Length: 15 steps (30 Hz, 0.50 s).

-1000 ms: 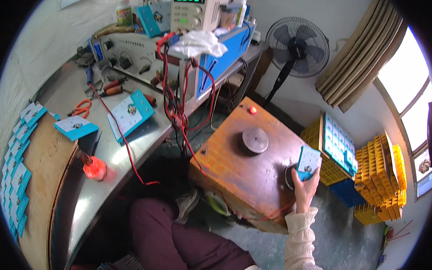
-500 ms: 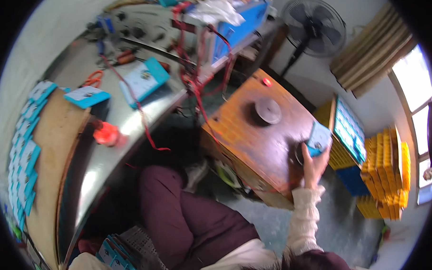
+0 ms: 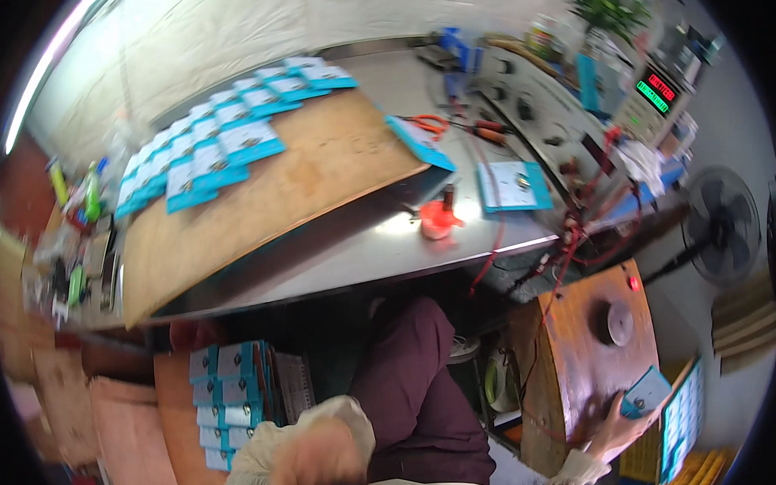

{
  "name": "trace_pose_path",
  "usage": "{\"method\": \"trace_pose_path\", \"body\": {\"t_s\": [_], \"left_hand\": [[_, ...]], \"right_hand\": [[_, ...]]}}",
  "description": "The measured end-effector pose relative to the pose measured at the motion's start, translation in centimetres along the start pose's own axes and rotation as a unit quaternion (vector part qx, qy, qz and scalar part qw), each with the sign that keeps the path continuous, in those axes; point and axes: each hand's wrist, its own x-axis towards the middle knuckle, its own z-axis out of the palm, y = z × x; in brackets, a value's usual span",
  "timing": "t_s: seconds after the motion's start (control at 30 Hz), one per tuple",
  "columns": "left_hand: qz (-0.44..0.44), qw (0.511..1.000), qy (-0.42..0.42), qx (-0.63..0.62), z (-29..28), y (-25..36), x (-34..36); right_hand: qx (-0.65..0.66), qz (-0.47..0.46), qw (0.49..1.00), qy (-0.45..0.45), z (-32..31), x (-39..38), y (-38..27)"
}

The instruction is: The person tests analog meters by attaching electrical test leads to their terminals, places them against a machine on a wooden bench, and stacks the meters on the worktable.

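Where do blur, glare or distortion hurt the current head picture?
Head view: glare whitens the metal tabletop near the red container; head view: the lamp tube is washed out; head view: fisheye bends edges and the corners are black; head view: the left hand is badly blurred, the right hand and its blue panel clearer.

A hand could cross the board's near side [image 3: 305, 190]; bottle [image 3: 438, 220] and cables [image 3: 572, 233] obstruct rightward, and a disc [image 3: 620, 323] tops the box [image 3: 580, 360] beyond the right hand [image 3: 615, 431].
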Motion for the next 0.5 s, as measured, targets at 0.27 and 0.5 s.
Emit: {"method": "trace_pose_path", "body": {"t_s": [0.27, 0.5], "left_hand": [[-0.215, 0.953, -0.087, -0.193, 1.3, 1.8, -6.0], [-0.304, 0.921, 0.035, -0.243, -2.8, 0.4, -6.3]], "right_hand": [[0.564, -0.037, 0.751, -0.340, -3.7, -10.2, -23.9], [0.586, -0.225, 0.590, -0.508, -11.5, -14.4, -33.5]]}}
